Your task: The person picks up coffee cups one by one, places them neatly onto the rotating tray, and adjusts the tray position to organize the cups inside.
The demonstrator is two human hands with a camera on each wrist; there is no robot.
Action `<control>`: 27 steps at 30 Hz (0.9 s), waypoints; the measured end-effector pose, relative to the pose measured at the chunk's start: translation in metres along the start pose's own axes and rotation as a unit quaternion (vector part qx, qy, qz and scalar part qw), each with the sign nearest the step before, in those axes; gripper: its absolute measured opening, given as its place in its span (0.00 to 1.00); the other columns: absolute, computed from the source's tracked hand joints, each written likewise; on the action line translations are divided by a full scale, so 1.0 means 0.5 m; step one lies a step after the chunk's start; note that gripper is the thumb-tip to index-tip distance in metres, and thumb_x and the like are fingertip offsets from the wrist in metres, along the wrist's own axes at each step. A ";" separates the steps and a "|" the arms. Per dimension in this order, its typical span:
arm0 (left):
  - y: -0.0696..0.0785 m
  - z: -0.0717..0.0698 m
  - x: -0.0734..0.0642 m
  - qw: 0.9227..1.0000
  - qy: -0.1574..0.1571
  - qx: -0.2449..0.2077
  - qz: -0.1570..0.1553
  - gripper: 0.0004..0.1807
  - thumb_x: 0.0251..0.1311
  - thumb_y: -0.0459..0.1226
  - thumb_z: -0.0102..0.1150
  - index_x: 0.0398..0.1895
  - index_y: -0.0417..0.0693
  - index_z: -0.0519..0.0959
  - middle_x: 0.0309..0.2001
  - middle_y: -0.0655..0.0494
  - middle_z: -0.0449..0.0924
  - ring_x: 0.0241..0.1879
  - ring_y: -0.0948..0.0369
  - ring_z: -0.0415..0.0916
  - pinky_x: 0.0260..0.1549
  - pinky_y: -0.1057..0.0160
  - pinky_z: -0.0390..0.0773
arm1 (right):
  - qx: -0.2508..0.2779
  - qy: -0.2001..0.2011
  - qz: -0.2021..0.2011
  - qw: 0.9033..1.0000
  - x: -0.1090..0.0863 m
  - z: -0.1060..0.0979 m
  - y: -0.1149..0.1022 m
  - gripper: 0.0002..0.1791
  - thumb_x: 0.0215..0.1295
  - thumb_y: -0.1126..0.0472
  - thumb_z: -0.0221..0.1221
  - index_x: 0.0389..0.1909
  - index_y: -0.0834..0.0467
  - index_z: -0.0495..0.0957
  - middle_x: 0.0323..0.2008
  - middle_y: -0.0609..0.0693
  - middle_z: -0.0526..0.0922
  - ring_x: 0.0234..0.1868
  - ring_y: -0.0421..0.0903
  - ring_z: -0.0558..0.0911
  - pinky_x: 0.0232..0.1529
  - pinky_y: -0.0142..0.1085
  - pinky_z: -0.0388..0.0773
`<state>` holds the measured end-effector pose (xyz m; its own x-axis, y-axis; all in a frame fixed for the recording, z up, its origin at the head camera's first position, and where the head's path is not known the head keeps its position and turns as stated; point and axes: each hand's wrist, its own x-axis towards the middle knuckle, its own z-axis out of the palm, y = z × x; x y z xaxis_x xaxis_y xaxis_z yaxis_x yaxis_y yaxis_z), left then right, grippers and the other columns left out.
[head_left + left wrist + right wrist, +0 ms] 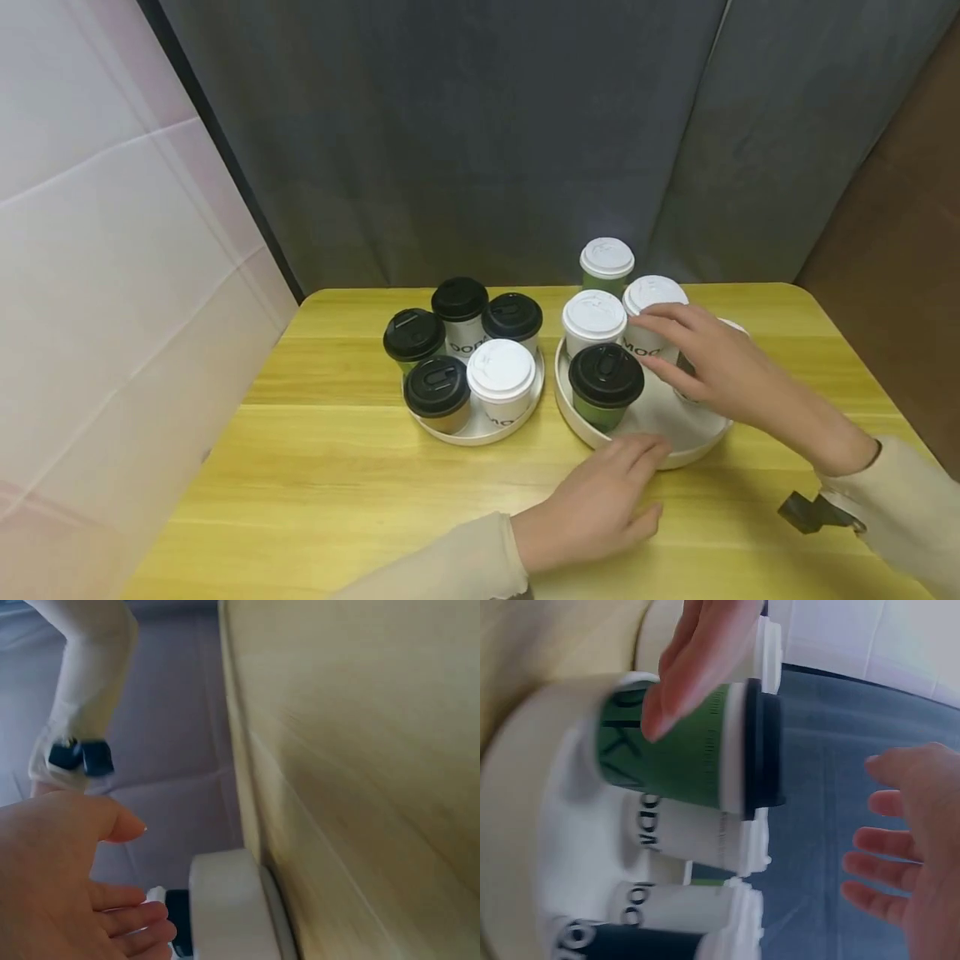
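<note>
My right hand point(708, 358) hovers over the right round tray point(693, 458), beside a white-lidded cup point(654, 292). In the right wrist view its fingers point(885, 840) are spread and stand apart from the cups. Another white-lidded cup is mostly hidden behind this hand. Low in front of the tray, my left hand point(600, 500) has its fingers extended and holds nothing. Nearest to it is a green cup with a black lid point(606, 375), standing upright at the tray's front left. Another white-lidded cup point(594, 315) stands just behind that one.
To the left, a smaller round tray point(480, 437) bears several black-lidded cups point(437, 387) and one white-lidded cup point(501, 371). A green cup with a white lid point(607, 258) stands at the back. Behind the wooden table point(315, 483) hangs a dark grey curtain point(450, 142).
</note>
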<state>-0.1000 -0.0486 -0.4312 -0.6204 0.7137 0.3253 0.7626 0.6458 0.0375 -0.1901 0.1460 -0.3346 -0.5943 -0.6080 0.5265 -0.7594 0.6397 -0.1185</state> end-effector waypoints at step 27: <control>-0.031 0.021 -0.017 0.998 -0.021 0.057 0.004 0.32 0.63 0.51 0.56 0.67 0.44 0.70 0.62 0.56 0.73 0.64 0.61 0.70 0.70 0.66 0.67 | -0.026 0.023 -0.048 0.998 -0.229 0.121 0.025 0.22 0.71 0.43 0.53 0.51 0.54 0.83 0.48 0.46 0.84 0.49 0.45 0.81 0.51 0.38 0.73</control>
<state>-0.1084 -0.0618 -0.4446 -0.6230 0.7288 0.2842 0.7436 0.6645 -0.0741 -0.1476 0.1952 -0.4473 -0.5060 -0.6462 0.5713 -0.7966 0.6041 -0.0223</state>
